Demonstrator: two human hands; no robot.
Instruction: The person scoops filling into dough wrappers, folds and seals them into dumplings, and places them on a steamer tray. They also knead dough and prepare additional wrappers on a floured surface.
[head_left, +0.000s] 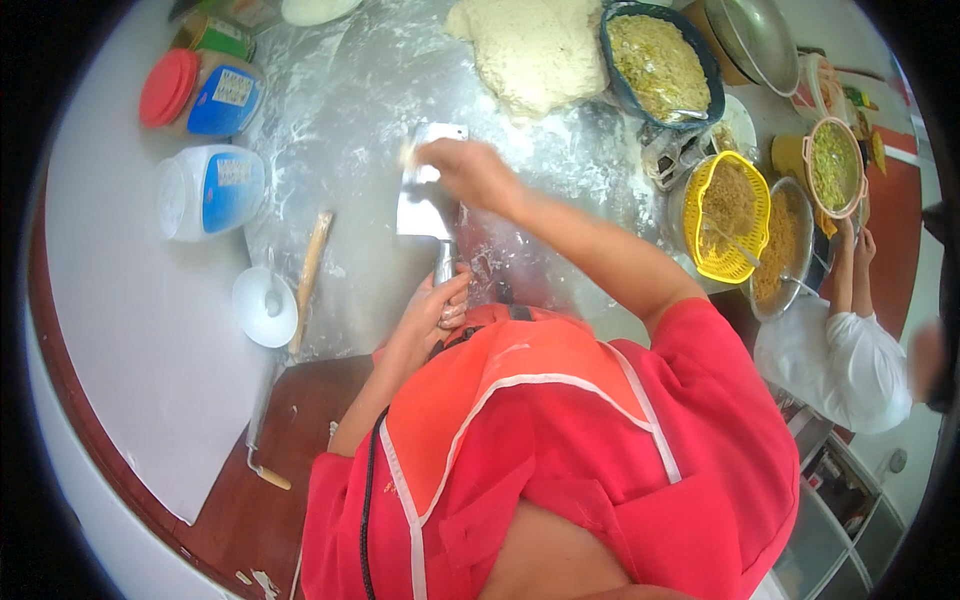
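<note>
My left hand (444, 300) grips the handle of a broad metal cleaver (421, 214) near my apron. Its blade points away from me above the floured metal tabletop (360, 172). Over the upper blade is my right hand (472, 169), fingers bent and blurred by motion. A small pale patch shows at those fingertips; whether it is something held is unclear. Beyond the cleaver, a large mass of dough (536, 56) rests on the table. To the left lies a wooden rolling pin (309, 281) dusted with flour.
Plastic jars (232, 191) and a white bowl-shaped object (262, 307) line the left side. At right stand a dark tub of filling (660, 67), a yellow basket (727, 217) and a metal bowl (784, 247). A person in white (840, 360) handles a pink-rimmed colander (834, 165).
</note>
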